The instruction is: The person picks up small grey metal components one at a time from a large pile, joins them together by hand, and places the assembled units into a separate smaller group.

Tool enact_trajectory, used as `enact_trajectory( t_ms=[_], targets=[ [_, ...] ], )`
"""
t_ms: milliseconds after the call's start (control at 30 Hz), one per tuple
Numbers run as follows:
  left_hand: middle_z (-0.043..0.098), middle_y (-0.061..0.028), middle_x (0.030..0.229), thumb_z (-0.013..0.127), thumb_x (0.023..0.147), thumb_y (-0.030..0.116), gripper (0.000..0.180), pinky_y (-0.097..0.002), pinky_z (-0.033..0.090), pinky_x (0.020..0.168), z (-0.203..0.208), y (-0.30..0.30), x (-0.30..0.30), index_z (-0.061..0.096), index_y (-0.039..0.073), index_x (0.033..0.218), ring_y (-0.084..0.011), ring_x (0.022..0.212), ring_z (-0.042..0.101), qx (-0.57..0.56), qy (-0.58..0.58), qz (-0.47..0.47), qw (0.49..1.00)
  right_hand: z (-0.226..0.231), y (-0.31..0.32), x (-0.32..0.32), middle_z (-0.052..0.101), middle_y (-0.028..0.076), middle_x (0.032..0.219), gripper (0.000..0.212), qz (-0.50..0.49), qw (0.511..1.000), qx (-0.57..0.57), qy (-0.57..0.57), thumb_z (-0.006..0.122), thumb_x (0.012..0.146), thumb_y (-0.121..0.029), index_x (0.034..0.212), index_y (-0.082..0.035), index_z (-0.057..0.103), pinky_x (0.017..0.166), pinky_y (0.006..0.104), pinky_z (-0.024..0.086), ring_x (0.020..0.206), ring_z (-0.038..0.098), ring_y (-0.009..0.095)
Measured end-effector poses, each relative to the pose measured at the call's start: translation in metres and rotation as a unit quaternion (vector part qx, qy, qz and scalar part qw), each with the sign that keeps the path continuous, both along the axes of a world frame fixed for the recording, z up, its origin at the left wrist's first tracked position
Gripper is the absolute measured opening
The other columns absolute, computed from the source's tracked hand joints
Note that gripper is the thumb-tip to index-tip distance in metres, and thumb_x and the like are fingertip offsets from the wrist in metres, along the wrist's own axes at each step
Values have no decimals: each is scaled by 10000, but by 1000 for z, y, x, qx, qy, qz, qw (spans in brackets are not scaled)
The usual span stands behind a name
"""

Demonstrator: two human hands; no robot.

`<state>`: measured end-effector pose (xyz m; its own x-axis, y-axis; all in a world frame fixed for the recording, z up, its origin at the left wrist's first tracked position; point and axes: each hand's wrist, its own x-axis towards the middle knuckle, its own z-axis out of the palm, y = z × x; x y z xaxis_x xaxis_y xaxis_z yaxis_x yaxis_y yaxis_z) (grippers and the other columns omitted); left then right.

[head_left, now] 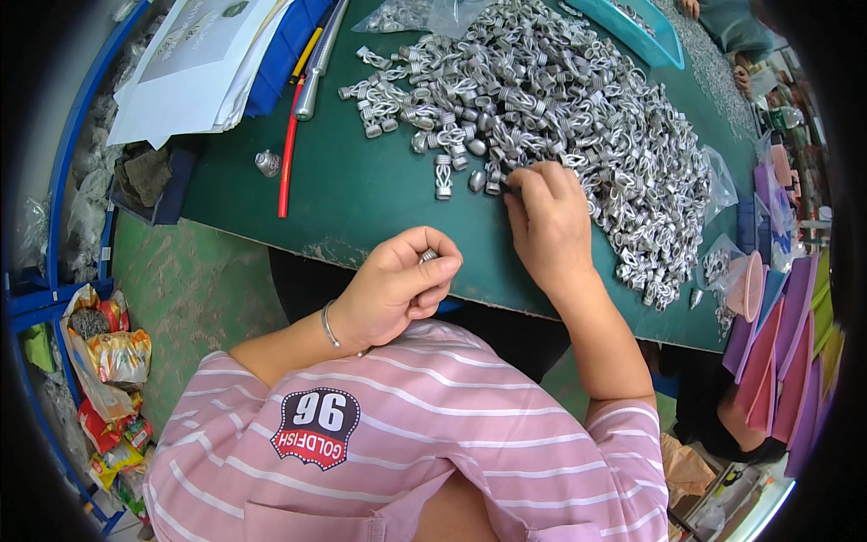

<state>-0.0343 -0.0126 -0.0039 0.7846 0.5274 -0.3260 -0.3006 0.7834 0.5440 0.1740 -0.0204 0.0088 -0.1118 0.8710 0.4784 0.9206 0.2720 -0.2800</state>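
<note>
Left hand (396, 282), centre of the frame: fingers curled, closed on one small metal piece (428, 256), only partly visible; bracelet (330, 323) at the wrist. Right hand (553, 221), right of centre: fingers bent narrow at the lower edge of the heap; cannot tell whether anything is held. Heap of silver metal parts (551, 108), upper centre to right, on a green counter (348, 194). One loose part (442, 177), upright, left of the heap. Red pencil (286, 172) and stack of papers (176, 77), upper left. Blue tray (666, 50), upper right
</note>
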Motion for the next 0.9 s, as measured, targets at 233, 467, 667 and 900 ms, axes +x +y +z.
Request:
enact_trajectory(
  t_ms=[233, 467, 667, 900],
  targets=[
    [488, -10, 764, 597, 830, 12, 218, -157, 307, 451, 13, -1, 13, 496, 23, 1024, -24, 570, 375, 155, 127, 111, 973, -1, -16, -10, 555, 54, 794, 240, 70, 996, 28, 53, 628, 629, 22, 818, -75, 516, 645, 364, 377, 733, 522, 254],
    [553, 2, 845, 649, 803, 35, 192, -178, 415, 632, 10, 2, 7, 572, -2, 975, -33, 749, 493, 184, 143, 83, 969, 9, -39, -21, 590, 87, 931, 336, 83, 952, -72, 286, 700, 680, -43, 982, -35, 553, 731, 326, 424, 829, 560, 253],
    [544, -19, 819, 668, 768, 6, 198, -195, 414, 627, -2, 3, 10, 605, 12, 955, -56, 720, 500, 462, 127, 161, 863, -10, -51, -12, 573, 108, 1014, 277, 143, 744, -247, 604, 590, 827, 18, 1095, 21, 518, 756, 234, 465, 871, 554, 126],
    [573, -15, 833, 645, 804, 32, 216, -171, 398, 569, -4, 4, 10, 597, -7, 1010, -51, 649, 497, 312, 128, 116, 934, -11, -54, -37, 616, 97, 888, 318, 47, 844, -18, 535, 712, 701, 57, 954, 18, 524, 653, 250, 486, 708, 572, 136]
  ],
)
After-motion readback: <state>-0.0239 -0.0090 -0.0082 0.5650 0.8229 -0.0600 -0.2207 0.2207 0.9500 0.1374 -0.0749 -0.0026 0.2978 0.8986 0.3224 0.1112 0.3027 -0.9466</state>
